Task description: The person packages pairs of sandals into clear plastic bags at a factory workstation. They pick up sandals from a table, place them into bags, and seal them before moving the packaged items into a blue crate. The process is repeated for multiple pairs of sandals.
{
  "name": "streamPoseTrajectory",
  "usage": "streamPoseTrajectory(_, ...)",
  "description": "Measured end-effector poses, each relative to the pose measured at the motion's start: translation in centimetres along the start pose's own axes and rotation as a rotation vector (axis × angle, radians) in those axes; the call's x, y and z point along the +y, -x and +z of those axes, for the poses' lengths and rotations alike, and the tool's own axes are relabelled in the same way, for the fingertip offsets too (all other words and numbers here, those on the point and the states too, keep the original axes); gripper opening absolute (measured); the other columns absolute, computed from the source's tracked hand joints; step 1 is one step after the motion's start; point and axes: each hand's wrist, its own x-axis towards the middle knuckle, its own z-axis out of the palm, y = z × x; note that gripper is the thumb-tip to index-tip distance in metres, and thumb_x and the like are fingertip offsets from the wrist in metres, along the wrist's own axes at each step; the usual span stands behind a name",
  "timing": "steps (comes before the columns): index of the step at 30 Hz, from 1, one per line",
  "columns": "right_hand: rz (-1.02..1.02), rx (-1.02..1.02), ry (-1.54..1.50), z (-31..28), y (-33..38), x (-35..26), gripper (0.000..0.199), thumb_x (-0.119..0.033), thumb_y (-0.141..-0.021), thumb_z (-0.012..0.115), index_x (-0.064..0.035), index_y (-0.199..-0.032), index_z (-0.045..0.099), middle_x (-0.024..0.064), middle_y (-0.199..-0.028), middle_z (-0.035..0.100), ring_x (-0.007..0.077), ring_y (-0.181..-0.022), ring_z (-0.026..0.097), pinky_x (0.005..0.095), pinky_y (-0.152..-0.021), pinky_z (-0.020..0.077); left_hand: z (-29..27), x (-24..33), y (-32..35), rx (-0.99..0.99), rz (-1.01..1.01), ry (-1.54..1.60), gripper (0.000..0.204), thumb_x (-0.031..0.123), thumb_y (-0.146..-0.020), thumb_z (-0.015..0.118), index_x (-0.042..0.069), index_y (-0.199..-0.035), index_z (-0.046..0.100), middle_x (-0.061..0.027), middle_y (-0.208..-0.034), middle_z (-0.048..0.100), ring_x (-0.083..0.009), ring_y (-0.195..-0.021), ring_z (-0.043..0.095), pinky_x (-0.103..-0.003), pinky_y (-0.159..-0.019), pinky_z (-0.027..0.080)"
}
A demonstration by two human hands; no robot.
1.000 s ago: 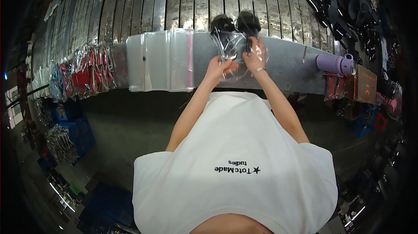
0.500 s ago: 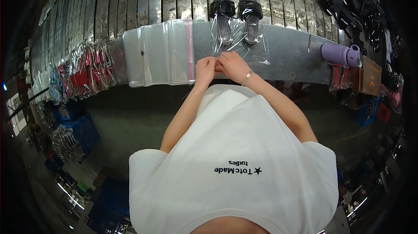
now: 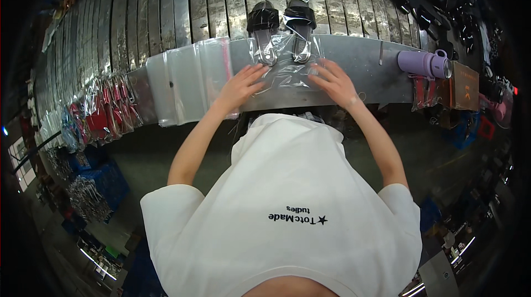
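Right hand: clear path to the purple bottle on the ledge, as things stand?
Probably yes. The right hand rests on the clear bag; bare ledge lies between it and the purple bottle, with nothing in the way.

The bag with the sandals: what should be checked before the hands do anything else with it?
1. Both sandals side by side, partly in the bag: ok.
2. Left hand flat on the bag's near end: ok.
3. Right hand flat on the bag's other side: ok.
4. Sandals fully inside: not ok, the black straps stick out at the far end.
5. Bag sealed: cannot tell.
6. Spare bags lying to the left, purple bottle off to the right, apart from the hands: ok.
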Motion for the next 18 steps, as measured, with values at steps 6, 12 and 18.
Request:
streamPoseTrajectory(6,1.256,0.235,-1.320,6.7,-5.1,2.0,0.022,-0.025,-0.085,0.057,-0.0026,-0.082,0.053,0.0034,-0.059,0.053,0.0102,-0.045,0.048,0.0276,-0.038,0.0369,2.7,-4.5,-6.2,-0.199,-0.760,0.839,0.017,0.012,-0.088,0.046,0.005,-0.075,0.054,-0.0043,-0.057,0.053,-0.0132,-0.050,0.052,-0.028,-0.048,0.044)
streamPoseTrajectory(12,1.282,0.137,-1.487,1.2,-9.8,5.0,0.034,-0.038,-0.087,0.054,-0.0048,-0.082,0.061,-0.0009,-0.065,0.056,0.0062,-0.049,0.048,0.0213,-0.042,0.0353,2.6,3.8,-10.6,-0.056,-0.492,0.619,0.024,0.022,-0.092,0.044,0.002,-0.084,0.054,-0.0039,-0.057,0.051,-0.0129,-0.048,0.051,-0.027,-0.046,0.044)
streamPoseTrajectory(18,1.037,0.368,-1.161,2.1,-15.6,14.8,0.041,-0.041,-0.082,0.059,0.0000,-0.081,0.062,0.0040,-0.063,0.058,0.0093,-0.052,0.051,0.0243,-0.046,0.0390,-3.2,4.8,-13.4,0.137,-0.252,0.660,0.040,0.027,-0.093,0.043,0.004,-0.125,0.040,-0.0153,-0.113,0.054,-0.0216,-0.103,0.054,-0.031,-0.087,0.043)
